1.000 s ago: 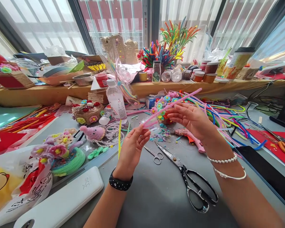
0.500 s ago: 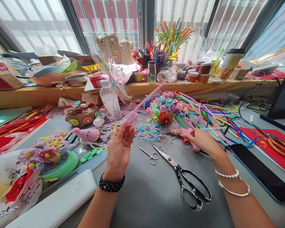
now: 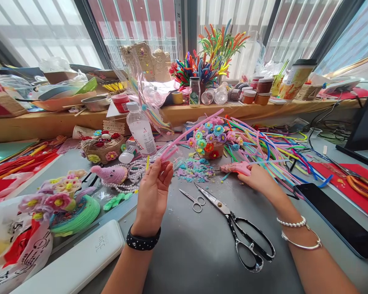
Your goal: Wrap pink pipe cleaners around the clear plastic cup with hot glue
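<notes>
My left hand [image 3: 153, 192] is raised over the grey table [image 3: 196, 253], pinching the lower end of a long pink pipe cleaner [image 3: 191, 130] that slants up to the right. My right hand [image 3: 257, 177] lies lower on the table and closes around the pink glue gun [image 3: 234, 167], whose nozzle points left. Between my hands lie small scissors [image 3: 196, 201] and large black-handled scissors [image 3: 239, 228]. A small basket of pipe-cleaner flowers [image 3: 210, 141] stands just behind, with blue and pink scraps [image 3: 193, 169] in front of it.
Loose pipe cleaners [image 3: 272, 147] spread to the right. A dark phone [image 3: 340, 220] lies at right, a white power bank [image 3: 76, 261] at lower left. A plastic bottle [image 3: 141, 130], a pink knitted figure [image 3: 110, 173], flower baskets and a cluttered windowsill [image 3: 184, 110] fill the back.
My right hand let go of the pink pipe cleaner, dropped to the table on the right and took hold of the glue gun. My left hand kept the pipe cleaner and shifted slightly left.
</notes>
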Available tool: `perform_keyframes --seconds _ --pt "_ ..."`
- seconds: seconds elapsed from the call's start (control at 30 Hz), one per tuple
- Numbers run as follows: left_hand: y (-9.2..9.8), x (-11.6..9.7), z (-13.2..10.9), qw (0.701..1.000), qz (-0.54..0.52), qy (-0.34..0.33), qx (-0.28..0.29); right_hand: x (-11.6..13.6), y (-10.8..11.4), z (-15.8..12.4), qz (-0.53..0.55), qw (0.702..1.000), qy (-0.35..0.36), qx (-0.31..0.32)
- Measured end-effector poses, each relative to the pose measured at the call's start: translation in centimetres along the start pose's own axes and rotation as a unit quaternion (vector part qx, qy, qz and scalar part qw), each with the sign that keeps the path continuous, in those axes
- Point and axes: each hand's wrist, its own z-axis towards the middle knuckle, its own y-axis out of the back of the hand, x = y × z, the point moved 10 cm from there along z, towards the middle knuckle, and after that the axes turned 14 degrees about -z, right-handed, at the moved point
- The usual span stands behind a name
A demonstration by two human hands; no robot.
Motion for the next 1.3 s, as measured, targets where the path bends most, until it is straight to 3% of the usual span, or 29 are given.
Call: perform_keyframes --seconds 0.23,0.37,0.57,0.8,1.17,1.3 --pt "0.0 0.0 0.0 1.0 0.002 -0.001 0.0 -1.6 0.0 0.2 0.01 0.997 -0.071 0.034" --pt "0.0 0.0 -0.1 1.0 0.009 0.001 -0.006 -1.1 0.4 0.0 0.027 0.997 -0.058 0.051" --pt "0.0 0.2 -0.1 1.0 0.016 0.004 -0.005 -0.8 -0.9 -0.3 -0.02 0.995 -0.023 0.093" --pt "-0.1 0.2 -0.1 1.0 0.016 0.007 -0.008 -1.8 -1.5 -0.1 -0.083 0.994 -0.036 0.058" --pt "0.1 0.1 0.0 1.0 0.013 0.005 -0.002 -0.4 0.6 -0.7 -0.13 0.991 -0.016 -0.021" --pt "0.2 0.1 0.0 1.0 0.019 0.003 -0.006 0.0 1.3 -1.1 -0.153 0.985 -0.005 -0.08"
